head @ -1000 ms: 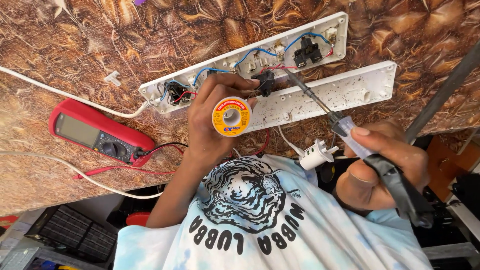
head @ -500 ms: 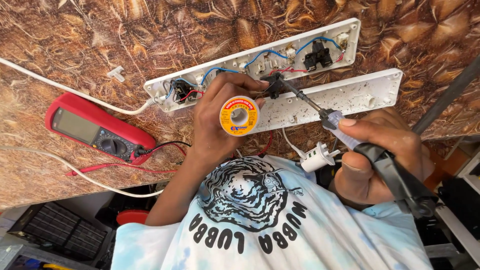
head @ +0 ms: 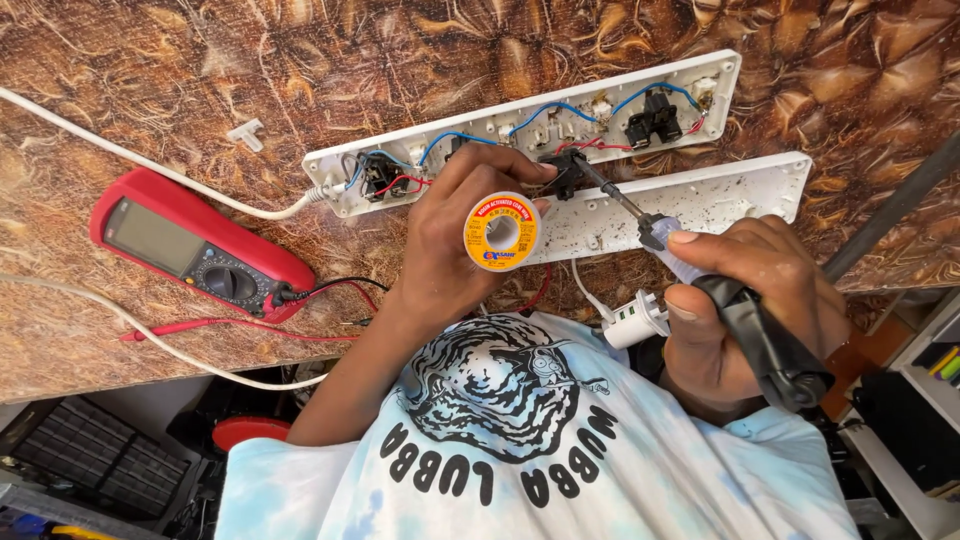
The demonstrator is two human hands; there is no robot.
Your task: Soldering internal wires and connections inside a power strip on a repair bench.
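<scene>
Slanting up-left, soldering iron in right hand, tip at power strip

Bright, even daylight; sharp focus, soft shadows.

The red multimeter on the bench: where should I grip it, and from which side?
Grip the red multimeter across its long rubber sides at the display half, coming from above. It lies flat, face up, and its test leads plug in at the dial end, so that end is cluttered.
</scene>
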